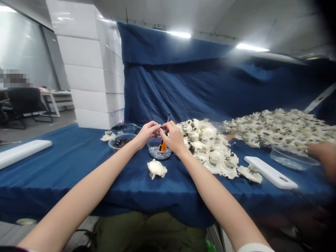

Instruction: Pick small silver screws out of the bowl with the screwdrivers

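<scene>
- Fingertips: the left hand and right hand meet tip to tip, raised just above the bowl.
- Left fingers: pinched shut. Anything between them is too small to make out.
- Right fingers: closed round the screwdriver. Its orange handle points down into the bowl and its dark shaft rises above the knuckles.
- Bowl: clear and shallow, holding small silvery bits, directly under both hands and near the table's front edge.
- Part: a single white plastic piece on the cloth, just in front of the bowl and touching nothing else.
- Dark bowl: a second clear dish with dark contents, beside the left wrist. One more white piece lies just left of it.
- Near pile: white parts heaped just right of the right hand, spreading toward the table edge.
- Far pile: a larger heap further right, well apart from the hands, with a third clear dish in front of it.
- Slabs: one flat white slab lies right of the near pile and another at the far left.
- Margin: another person's hand, blurred, is at the right edge, and white boxes are stacked behind the table on the left.
</scene>
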The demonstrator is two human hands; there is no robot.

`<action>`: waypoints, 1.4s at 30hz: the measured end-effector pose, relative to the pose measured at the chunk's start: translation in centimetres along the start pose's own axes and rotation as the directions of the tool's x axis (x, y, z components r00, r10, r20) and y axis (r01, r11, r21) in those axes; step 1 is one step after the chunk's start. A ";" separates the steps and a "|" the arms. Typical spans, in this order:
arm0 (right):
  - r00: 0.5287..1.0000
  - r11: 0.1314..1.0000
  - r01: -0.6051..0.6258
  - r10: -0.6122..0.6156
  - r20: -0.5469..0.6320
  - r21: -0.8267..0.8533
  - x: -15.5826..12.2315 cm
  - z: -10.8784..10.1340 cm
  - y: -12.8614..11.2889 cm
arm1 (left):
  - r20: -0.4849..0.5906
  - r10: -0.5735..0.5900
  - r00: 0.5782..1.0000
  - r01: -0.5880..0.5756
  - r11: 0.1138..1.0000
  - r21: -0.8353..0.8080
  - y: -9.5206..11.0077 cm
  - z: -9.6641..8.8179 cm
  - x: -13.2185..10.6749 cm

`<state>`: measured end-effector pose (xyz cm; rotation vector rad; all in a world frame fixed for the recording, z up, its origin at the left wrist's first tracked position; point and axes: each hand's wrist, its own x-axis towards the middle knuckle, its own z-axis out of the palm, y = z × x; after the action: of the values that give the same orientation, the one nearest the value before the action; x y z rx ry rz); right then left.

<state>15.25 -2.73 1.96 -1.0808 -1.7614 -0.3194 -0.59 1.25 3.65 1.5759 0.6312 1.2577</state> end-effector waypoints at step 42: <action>0.996 0.997 0.074 -0.073 0.050 -0.022 -0.4 0.6 0.0 | 0.024 0.259 0.966 -0.257 0.938 0.232 -1.6 0.1 0.4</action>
<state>14.89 -2.55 1.35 -1.0505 -1.8488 -0.3631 -0.06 2.16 2.32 1.8986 0.6077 1.4226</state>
